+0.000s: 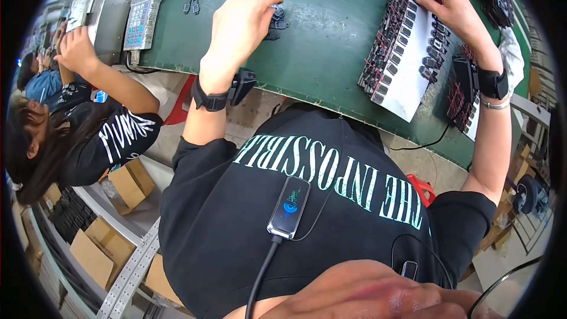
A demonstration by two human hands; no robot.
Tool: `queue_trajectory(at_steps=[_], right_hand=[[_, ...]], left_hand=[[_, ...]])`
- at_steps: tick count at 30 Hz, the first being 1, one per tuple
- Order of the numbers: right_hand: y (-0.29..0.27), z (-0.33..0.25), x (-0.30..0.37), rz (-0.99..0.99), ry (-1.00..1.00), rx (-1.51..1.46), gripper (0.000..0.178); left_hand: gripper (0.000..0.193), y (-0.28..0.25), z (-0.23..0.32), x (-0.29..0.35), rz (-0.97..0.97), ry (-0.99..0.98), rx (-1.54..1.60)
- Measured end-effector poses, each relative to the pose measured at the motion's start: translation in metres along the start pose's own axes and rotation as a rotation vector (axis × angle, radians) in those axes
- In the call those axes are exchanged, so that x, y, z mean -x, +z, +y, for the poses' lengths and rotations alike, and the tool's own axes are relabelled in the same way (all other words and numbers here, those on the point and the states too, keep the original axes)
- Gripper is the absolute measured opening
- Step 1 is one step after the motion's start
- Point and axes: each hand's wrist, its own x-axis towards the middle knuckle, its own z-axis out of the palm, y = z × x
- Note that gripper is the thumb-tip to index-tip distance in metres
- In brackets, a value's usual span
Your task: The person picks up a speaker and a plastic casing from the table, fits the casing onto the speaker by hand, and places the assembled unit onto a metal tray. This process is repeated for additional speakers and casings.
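My left hand is over the green bench with its fingers curled beside a small pile of black rectangular frames. Whatever its fingertips hold is hidden. At the far right, my right hand has thumb and fingers closing at the far end of a row of small black parts with red wires; what they pinch is too small to make out. The row lies along the left edge of a white sheet, and more black parts sit along its right side.
Two loose black frames lie left of my left hand, near a grey keypad device with a screen. Another wired bundle rests by my right forearm. To the left, a co-worker sits close; cardboard boxes stand below.
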Motion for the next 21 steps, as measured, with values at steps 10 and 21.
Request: queue_trajectory(at_steps=[10, 21], right_hand=[[-0.003, -0.039, -0.001, 0.102, -0.052, 0.222, 0.018], [-0.011, -0.083, 0.034, 0.362, 0.166, -0.24, 0.014]], left_hand=[[0.02, 0.016, -0.017, -0.024, -0.151, 0.268, -0.037], [0.014, 0.011, 0.048, -0.033, -0.117, -0.279, 0.992]])
